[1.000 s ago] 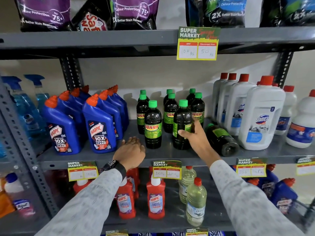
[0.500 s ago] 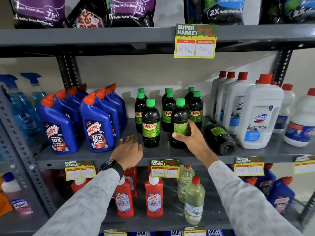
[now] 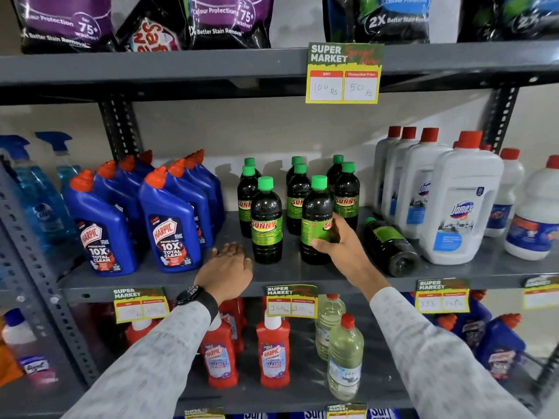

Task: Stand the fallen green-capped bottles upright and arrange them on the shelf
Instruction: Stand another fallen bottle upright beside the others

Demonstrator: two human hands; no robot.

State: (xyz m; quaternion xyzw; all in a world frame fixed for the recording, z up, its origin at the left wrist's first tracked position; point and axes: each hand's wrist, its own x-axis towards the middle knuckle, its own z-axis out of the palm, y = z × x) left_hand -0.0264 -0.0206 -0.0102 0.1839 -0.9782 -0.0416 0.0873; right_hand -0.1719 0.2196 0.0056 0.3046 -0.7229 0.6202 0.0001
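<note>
Several dark green-capped Sunny bottles stand upright in the middle of the grey shelf [image 3: 302, 276]. My right hand [image 3: 341, 246] grips the front right upright bottle [image 3: 316, 213] around its green label. Another upright bottle [image 3: 266, 219] stands front left of it. One green-capped bottle [image 3: 390, 246] lies on its side to the right, its base toward me and its cap toward the back. My left hand [image 3: 227, 267] rests flat on the shelf's front edge, fingers apart, holding nothing.
Blue Harpic bottles [image 3: 169, 225] crowd the shelf's left side, white Domex jugs [image 3: 459, 207] the right. Price tags [image 3: 292, 300] hang on the shelf edge. Red and clear bottles stand on the shelf below, detergent bags above.
My right hand closed around the front right bottle and turned it, so its label now faces more to the right. The left hand stayed on the shelf edge.
</note>
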